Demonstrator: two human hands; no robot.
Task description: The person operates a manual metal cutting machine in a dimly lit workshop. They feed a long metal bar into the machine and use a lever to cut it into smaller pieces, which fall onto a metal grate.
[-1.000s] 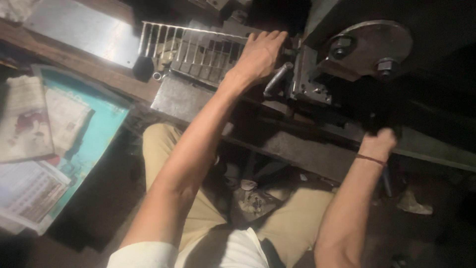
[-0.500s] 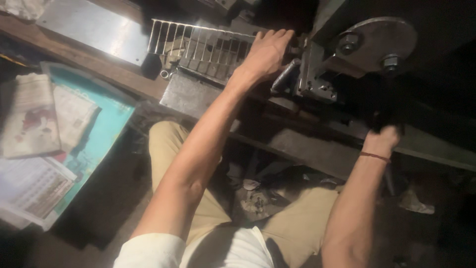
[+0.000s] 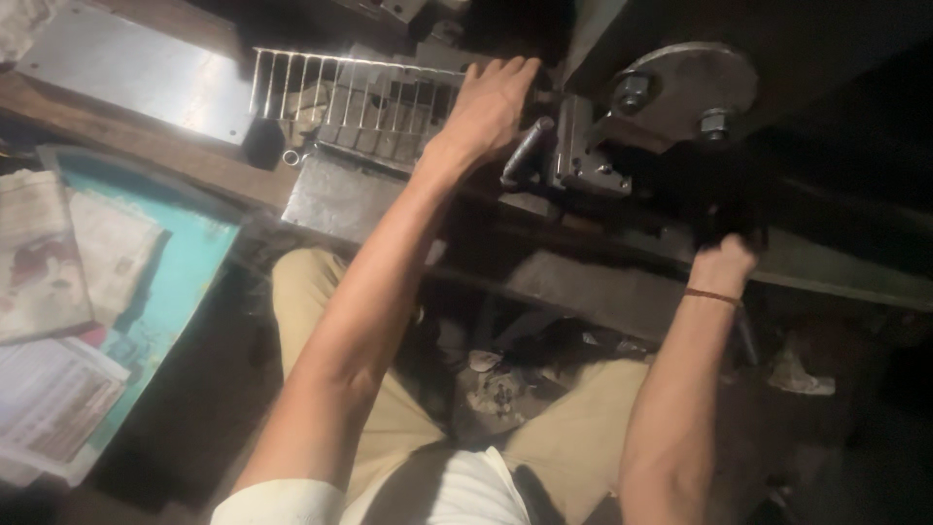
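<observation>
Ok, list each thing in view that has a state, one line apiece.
left hand: stretched forward, palm down, fingers resting on the wire rack
right hand: in deep shadow below the round plate, grip unclear
wire rack: lying flat on the bench
round metal plate: bolted to the machine
papers: lying loose on the teal tray

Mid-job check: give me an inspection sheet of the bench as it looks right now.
Surface: dark wooden bench edge carrying a flat grey metal sheet.
Job's things: silver wire rack; grey machine with round metal disc.
Clutter: folded newspapers on a turquoise tray.
Grippers: left hand rests on the rack beside the machine; right hand reaches into shadow, grip unclear.
Cables: nothing seen.
Surroundings: dim floor with scraps.
</observation>
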